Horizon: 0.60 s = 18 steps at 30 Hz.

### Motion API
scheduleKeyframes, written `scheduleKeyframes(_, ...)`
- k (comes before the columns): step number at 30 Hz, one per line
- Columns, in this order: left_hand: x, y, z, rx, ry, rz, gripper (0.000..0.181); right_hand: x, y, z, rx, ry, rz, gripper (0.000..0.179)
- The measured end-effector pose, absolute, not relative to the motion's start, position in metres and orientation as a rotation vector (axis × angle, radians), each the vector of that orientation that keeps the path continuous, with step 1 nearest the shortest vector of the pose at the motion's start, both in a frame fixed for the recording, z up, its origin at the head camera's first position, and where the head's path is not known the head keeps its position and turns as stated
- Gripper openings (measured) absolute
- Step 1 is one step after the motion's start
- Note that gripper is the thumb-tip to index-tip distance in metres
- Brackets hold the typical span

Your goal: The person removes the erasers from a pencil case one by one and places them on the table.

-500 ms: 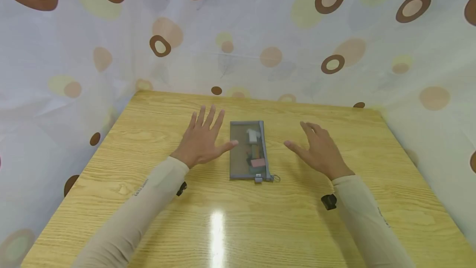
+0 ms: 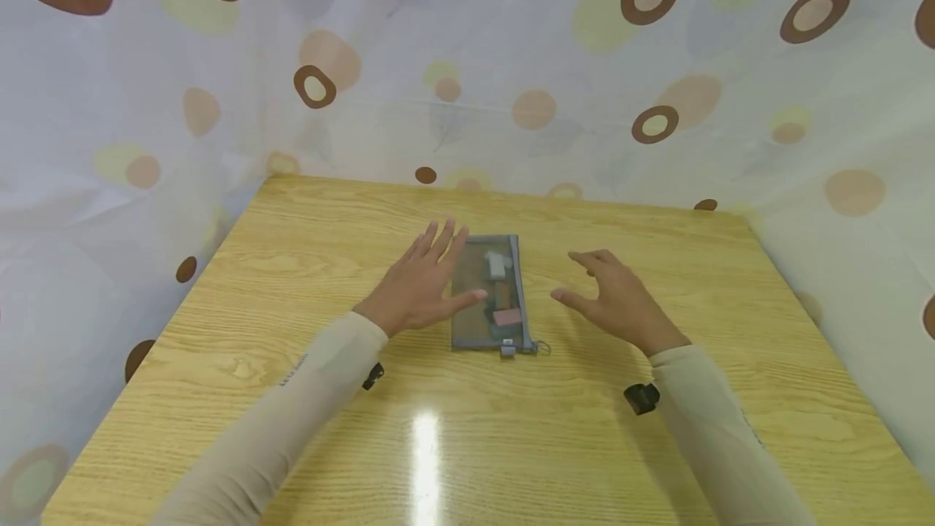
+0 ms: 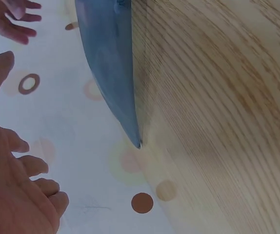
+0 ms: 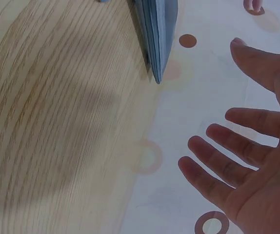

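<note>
A grey see-through zip pouch lies flat in the middle of the table, several small items showing through it, among them a white one and a pink one. Over its left part hovers my left hand, fingers spread and thumb pointing right. My right hand is in the air to the right of the pouch, thumb apart from loosely bent fingers. Neither hand holds anything. The left wrist view shows the pouch edge-on beyond the left hand; the right wrist view shows the right hand apart from it.
The wooden table carries a bright light reflection near its front. A white curtain with brown and beige circles surrounds the back and sides. A ring hangs from the zip at the pouch's near right corner.
My left hand has moved right, from beside the pouch to over its left part. My right hand has shifted slightly left, toward the pouch. The pouch has stayed in place.
</note>
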State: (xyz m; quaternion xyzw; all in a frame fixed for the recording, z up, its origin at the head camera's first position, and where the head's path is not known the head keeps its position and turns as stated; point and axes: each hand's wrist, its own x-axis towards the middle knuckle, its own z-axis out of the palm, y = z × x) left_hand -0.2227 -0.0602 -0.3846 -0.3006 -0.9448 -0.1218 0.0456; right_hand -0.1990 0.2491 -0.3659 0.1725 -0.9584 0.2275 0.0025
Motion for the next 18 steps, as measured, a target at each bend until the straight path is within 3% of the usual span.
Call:
scheduleKeyframes(7, -0.219, -0.047, -0.383, -1.025, -2.879, -0.409, 0.087, -0.197, 0.245, -0.367, 0.613, -3.037, 0.752, 0.061)
scheduleKeyframes(18, -0.213, -0.031, -0.39, -1.221, -2.77, -0.302, 0.06, -0.195, 0.238, -0.371, 0.732, -3.096, 0.801, 0.047)
